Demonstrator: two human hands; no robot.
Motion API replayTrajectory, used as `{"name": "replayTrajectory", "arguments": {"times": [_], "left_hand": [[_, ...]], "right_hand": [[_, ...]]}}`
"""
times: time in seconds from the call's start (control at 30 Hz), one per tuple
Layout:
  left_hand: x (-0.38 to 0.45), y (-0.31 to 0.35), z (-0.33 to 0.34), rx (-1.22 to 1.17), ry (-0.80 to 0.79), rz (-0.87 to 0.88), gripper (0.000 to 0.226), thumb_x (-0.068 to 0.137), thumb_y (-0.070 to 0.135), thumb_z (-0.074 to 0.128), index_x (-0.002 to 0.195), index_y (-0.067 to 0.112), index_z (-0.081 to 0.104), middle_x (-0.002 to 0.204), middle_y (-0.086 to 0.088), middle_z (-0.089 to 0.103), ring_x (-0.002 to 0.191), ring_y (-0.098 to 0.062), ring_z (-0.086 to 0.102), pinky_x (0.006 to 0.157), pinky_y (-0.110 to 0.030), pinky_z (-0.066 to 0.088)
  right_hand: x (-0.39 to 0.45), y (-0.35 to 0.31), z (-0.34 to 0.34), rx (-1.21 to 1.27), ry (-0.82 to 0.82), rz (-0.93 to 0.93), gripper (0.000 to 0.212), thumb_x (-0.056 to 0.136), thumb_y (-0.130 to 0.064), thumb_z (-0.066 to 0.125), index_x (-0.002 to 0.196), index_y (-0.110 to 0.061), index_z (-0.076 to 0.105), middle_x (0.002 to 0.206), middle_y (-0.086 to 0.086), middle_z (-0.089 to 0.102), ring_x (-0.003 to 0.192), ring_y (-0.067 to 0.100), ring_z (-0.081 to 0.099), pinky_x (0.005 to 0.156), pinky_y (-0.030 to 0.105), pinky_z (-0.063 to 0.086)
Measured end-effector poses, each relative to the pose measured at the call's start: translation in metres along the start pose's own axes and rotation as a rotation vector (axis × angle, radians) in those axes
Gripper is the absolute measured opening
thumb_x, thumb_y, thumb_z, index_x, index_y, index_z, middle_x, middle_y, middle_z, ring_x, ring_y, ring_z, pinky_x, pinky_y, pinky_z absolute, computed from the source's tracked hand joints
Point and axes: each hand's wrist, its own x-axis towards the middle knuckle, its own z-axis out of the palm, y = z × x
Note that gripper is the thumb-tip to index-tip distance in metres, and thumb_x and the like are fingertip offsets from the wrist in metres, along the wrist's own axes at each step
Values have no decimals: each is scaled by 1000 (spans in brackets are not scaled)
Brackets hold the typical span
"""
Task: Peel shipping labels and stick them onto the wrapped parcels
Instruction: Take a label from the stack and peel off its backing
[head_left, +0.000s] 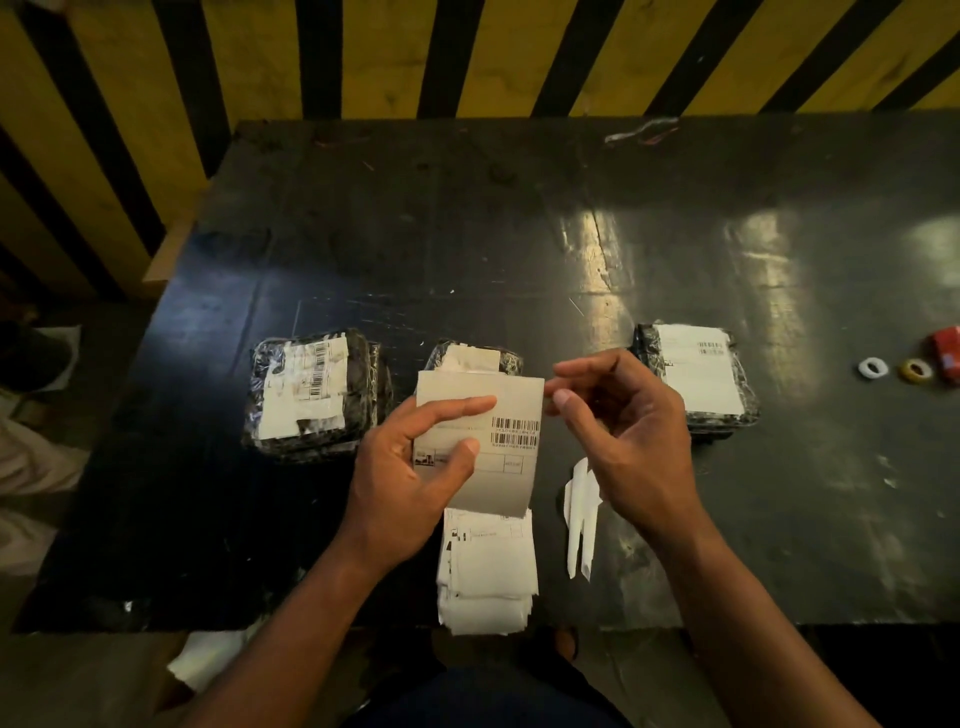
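You stand at a dark, scuffed, glossy table (519, 234) backed by a yellow-and-black striped wall (260, 57). At frame centre your left hand (410, 467) pinches a white barcoded shipping label sheet (498, 421), long axis running top to bottom, printed face toward you. Your right hand (623, 431) is loosely curled, fingertips at the sheet's upper right edge; whether they grip it is unclear. Behind lie three black plastic-wrapped parcels: left (311, 395), middle (470, 356) partly hidden by the sheet, right (696, 379). Below centre sits a stack of white labels (485, 571), white backing strips (579, 519) beside it.
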Motion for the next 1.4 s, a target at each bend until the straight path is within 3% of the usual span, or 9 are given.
{"name": "replayTrajectory", "arguments": {"times": [0.33,0.67,0.8,1.17,1.4], "left_hand": [[-1,14,1,33,-13,25,49,89,-8,71,116,33,73,130,5,66,126,-9,62,95,-24,58],[3,13,2,-18,-43,-10,44,89,-9,70,114,27,73,131,-1,64,126,-12,62,92,-24,58],[6,14,1,-60,-47,-37,40,89,-11,70,113,21,74,125,-6,65,122,-14,65,91,-24,59],[9,16,0,-42,-54,-40,41,89,-10,70,112,23,73,126,-5,65,121,-11,65,89,-22,59],[10,16,-1,4,-36,-23,42,89,-9,71,111,27,73,124,-6,64,121,-11,64,89,-20,58]], "right_hand": [[5,-7,0,-14,8,-75,13,94,-2,69,105,-10,68,94,-3,74,91,22,74,80,35,63],[2,-11,-2,100,-12,-25,11,94,-2,69,104,-7,68,96,3,75,92,26,74,82,43,64],[2,-14,-2,140,-12,-13,12,93,-2,69,104,-8,67,96,6,75,92,27,75,82,40,64],[4,-13,-2,139,14,0,19,93,2,68,107,-12,68,93,8,75,89,28,74,82,39,63],[5,-12,-2,114,18,8,19,92,1,70,108,-11,67,93,7,73,89,28,74,82,46,64]]}}
